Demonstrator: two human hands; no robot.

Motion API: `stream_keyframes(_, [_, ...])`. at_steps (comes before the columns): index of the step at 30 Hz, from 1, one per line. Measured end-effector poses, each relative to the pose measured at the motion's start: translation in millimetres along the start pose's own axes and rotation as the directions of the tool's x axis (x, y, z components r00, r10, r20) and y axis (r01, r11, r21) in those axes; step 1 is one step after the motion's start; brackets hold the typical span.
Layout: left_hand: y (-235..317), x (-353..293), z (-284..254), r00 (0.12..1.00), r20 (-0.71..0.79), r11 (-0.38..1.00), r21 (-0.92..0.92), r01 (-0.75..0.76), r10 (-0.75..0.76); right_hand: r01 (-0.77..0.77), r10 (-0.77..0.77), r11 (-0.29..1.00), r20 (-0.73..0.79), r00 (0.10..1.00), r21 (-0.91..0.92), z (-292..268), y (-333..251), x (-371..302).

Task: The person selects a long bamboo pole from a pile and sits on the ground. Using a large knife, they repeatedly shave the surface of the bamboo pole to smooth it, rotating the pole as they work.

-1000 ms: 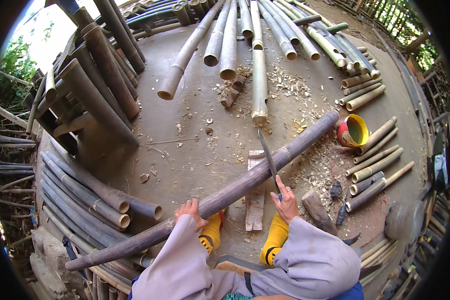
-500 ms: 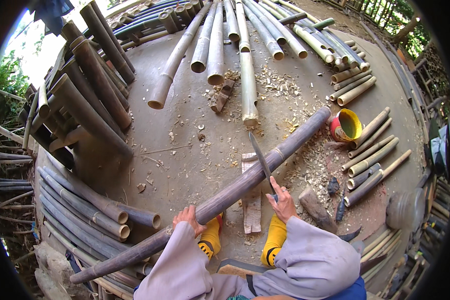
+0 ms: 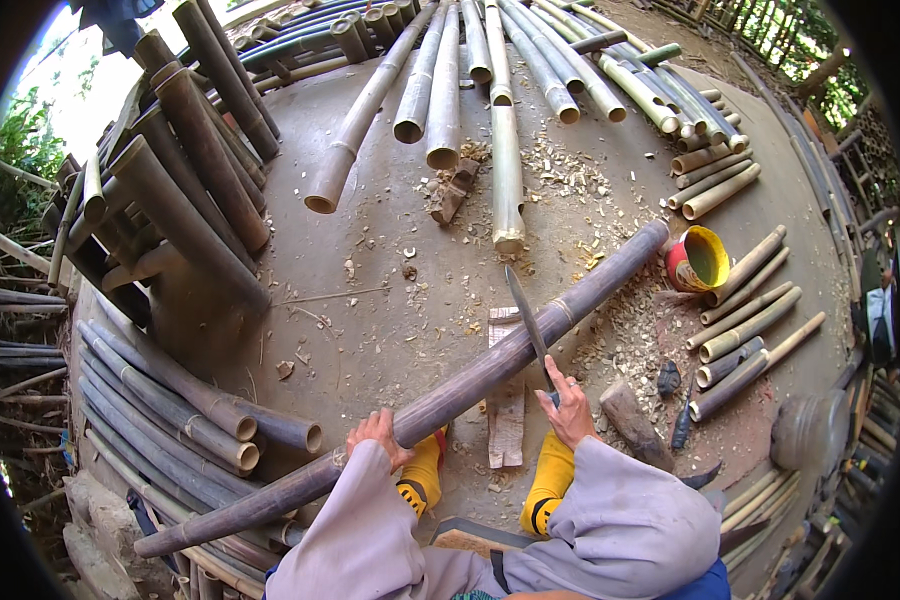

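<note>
A long dark bamboo pole (image 3: 470,385) runs slantwise across the view, from the lower left up to the right. My left hand (image 3: 378,438) is closed over the pole's nearer half. In my right hand (image 3: 568,412) is the handle of a long knife (image 3: 527,318). Its blade points away from me and crosses the pole, overlapping it in view; whether the edge touches the bamboo I cannot tell. Below the pole lies a rough flat board (image 3: 506,425), between my feet in yellow socks (image 3: 548,478).
Pale bamboo poles (image 3: 443,110) fan out ahead, with wood chips (image 3: 570,178) scattered nearby. Dark poles lean upright (image 3: 192,235) at left, above a curved stack of poles (image 3: 170,420). To the right are a red-and-yellow can (image 3: 682,268), short bamboo pieces (image 3: 750,325) and a log (image 3: 634,425).
The whole view has shifted slightly. My hands, the knife and the dark pole keep nearly the same places relative to one another.
</note>
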State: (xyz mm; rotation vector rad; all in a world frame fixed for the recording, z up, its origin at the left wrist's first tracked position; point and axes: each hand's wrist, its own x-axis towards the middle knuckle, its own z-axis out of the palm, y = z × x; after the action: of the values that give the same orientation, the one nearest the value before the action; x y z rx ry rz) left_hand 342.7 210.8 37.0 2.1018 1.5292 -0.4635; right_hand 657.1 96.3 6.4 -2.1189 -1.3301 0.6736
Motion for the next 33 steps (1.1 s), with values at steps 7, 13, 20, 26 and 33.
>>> stream_keyframes(7, [-1.5, 2.7, 2.2, 1.000, -0.008, 0.999, 0.052, -0.009, 0.009, 0.040, -0.040, 0.999, -0.007, 0.999, 0.010, 2.6, 2.6, 1.8])
stream_keyframes(13, [-1.6, -7.6, -1.5, 0.992, -0.121, 0.999, 0.033, -0.039, 0.043, 0.109, -0.109, 0.994, 0.005, 0.994, -0.019, -1.3, 2.9, 2.0])
stream_keyframes(20, [-5.2, -2.9, 11.9, 0.984, -0.165, 0.997, 0.031, -0.065, 0.070, 0.074, -0.073, 0.997, 0.028, 0.997, -0.031, -3.0, 2.0, 2.4])
stream_keyframes(26, [-7.3, -0.7, 12.0, 0.988, -0.139, 0.998, 0.025, -0.056, 0.059, 0.000, 0.003, 0.999, 0.074, 0.997, -0.046, -3.8, -1.9, 5.0])
stream_keyframes(33, [-6.6, -2.0, 16.4, 0.990, -0.135, 0.999, 0.015, -0.048, 0.050, 0.126, -0.126, 0.992, -0.016, 0.992, -0.024, 0.9, -0.8, -0.1])
